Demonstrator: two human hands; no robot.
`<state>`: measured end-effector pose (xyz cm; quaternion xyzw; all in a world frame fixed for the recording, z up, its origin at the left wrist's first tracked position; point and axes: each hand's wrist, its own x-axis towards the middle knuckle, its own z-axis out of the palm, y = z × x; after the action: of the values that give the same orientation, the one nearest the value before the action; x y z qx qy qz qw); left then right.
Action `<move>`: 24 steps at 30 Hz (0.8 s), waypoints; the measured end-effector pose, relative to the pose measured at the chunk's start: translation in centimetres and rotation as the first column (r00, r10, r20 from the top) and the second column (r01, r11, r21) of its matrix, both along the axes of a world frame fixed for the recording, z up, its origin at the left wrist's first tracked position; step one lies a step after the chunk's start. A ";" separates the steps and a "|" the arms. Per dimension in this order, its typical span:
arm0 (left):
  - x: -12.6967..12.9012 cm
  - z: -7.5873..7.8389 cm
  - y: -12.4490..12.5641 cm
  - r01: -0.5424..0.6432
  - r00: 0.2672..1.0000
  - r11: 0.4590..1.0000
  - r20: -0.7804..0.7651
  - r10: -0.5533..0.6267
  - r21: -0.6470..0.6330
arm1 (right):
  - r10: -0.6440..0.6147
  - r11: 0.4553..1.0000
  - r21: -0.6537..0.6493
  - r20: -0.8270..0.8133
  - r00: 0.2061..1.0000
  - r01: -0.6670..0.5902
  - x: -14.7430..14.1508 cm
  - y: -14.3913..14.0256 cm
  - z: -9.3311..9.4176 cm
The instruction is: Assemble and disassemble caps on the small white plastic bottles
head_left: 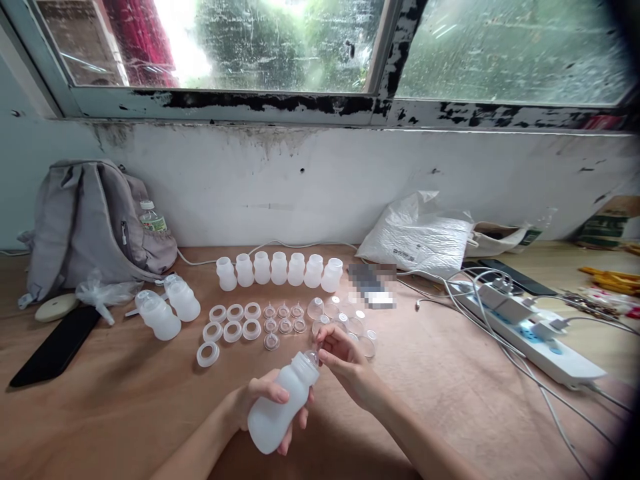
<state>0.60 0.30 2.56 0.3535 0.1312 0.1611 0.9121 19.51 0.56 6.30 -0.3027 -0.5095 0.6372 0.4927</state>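
My left hand is wrapped round a frosted white baby bottle, tilted with its mouth up and to the right. At that mouth sits a clear bottle nipple, its tip pinched between the fingers of my right hand. Just beyond lie several clear dome caps, partly hidden by my right hand. Left of them several loose nipples stand in rows, and then several white collar rings. Behind these, a row of open bottles stands upright.
Two capped bottles lean at the left, near a black phone-like slab and a grey backpack. On the right are a white power strip with trailing cables and a silvery plastic bag. A wall with windows rises behind the table.
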 end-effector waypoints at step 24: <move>-0.7 -0.9 0.4 -0.140 0.981 0.985 -0.119 0.152 0.104 | -0.147 0.988 -0.036 0.123 0.982 0.152 0.0 0.4 -0.7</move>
<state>-0.10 0.73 1.62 0.3954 0.2065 0.2110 0.8698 19.53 0.98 5.64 -0.3887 -0.4996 0.5904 0.5007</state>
